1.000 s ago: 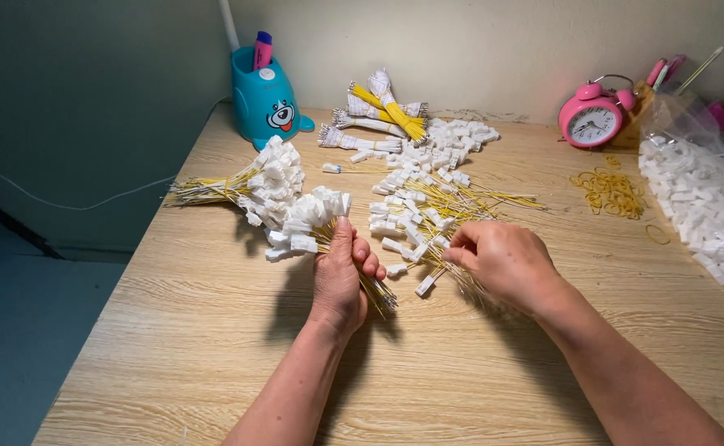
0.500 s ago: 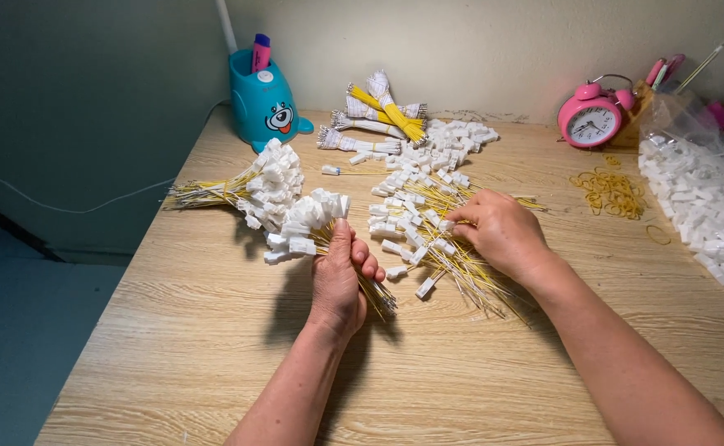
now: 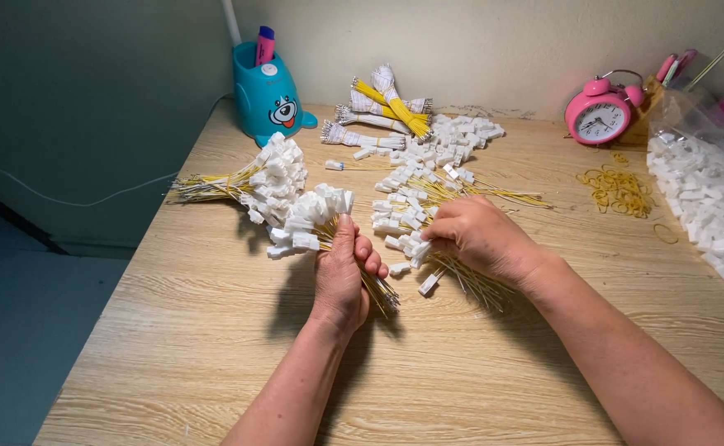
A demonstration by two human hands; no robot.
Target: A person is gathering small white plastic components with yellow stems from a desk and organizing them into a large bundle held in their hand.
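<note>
Drawing back toward the near edge since half a second ago, the right hand pinches a few yellow wires with white connectors from the loose pile. Beside it, the left hand is closed around a thick bundle, connectors fanned upward. One finished bundle lies to the left; tied wire bunches wait far back, a bag of connectors lies right, rubber bands beside it. Judging by the pile, plenty remains to gather.

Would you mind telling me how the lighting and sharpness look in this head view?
Head view: even, soft light without glare; the left hand casts a dark shadow on the wooden table beside it; the right hand and the white connectors are sharp; wide-angle bending shows at the table's edges.
</note>
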